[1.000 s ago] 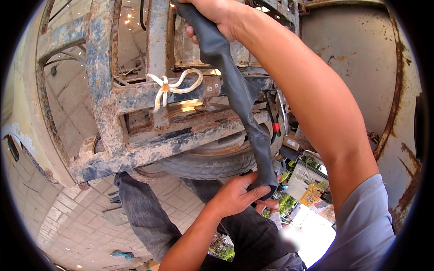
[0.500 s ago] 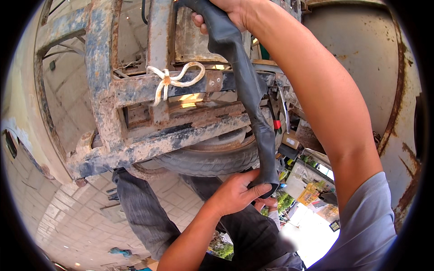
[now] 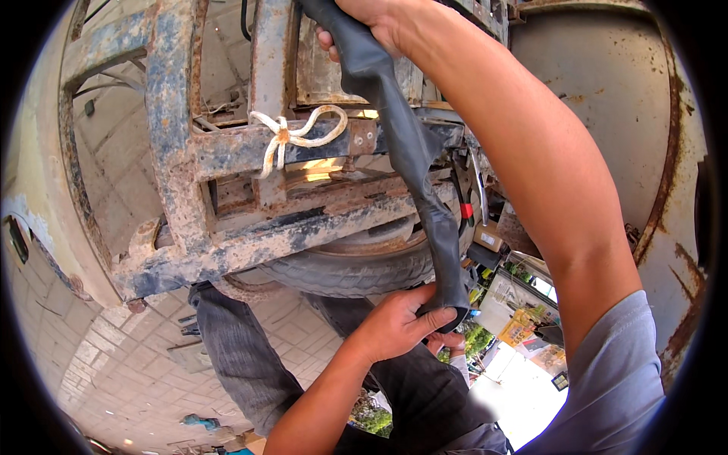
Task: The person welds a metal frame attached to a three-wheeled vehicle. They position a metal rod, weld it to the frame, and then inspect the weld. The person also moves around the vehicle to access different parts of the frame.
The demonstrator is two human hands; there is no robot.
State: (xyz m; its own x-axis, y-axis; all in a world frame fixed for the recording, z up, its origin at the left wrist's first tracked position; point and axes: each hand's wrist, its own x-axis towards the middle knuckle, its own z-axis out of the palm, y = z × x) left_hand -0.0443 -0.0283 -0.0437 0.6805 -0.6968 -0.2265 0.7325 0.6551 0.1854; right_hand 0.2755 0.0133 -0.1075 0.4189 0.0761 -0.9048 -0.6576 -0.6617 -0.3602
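A limp black rubber inner tube (image 3: 417, 163) is stretched between my two hands, from the top of the view down past the wheel. My right hand (image 3: 371, 26) is wrapped round its upper part; the tube runs on out of view above. Lower down, my left hand (image 3: 398, 322) pinches the tube's lower part, thumb in front and fingers curled behind. A dark fold or opening shows beside that thumb. Behind the tube is a mounted tyre (image 3: 356, 269), under a rusty metal frame (image 3: 265, 235). Just below my left hand, part of another hand (image 3: 447, 343) shows, apparently another person's.
A knotted white cord (image 3: 303, 140) is tied on the frame's crossbar. A rusty metal panel (image 3: 599, 114) stands at the right. Dark-trousered legs (image 3: 239, 349) are below the frame, over a paved floor (image 3: 114, 364). A small cardboard box (image 3: 487, 239) and clutter lie right of the tyre.
My right hand and the upper part of the inner tube have shifted slightly left. My left hand keeps its hold in nearly the same place.
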